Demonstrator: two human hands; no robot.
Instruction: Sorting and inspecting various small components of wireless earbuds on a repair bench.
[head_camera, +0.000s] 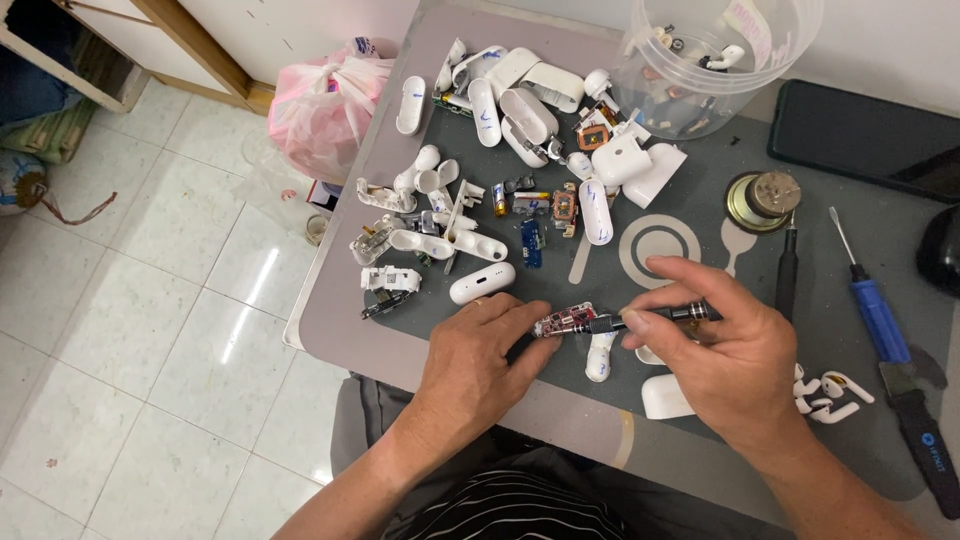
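Centrally, left hand pinches a red circuit board; right hand grips a screwdriver. Best keep the tip steady.

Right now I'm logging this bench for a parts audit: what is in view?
Earbud case shells: many, white, mat's far half.
Circuit board: one, red, in left hand.
Screwdriver: one, dark, in right hand.
Plastic tub: one, clear, far edge.
Blue-handled screwdriver: one, right side.
Earbuds: several, white, near right.
Tablet: one, black, far right.
Plastic bag: one, pink, floor.
Left hand: pinching board.
Right hand: gripping screwdriver.
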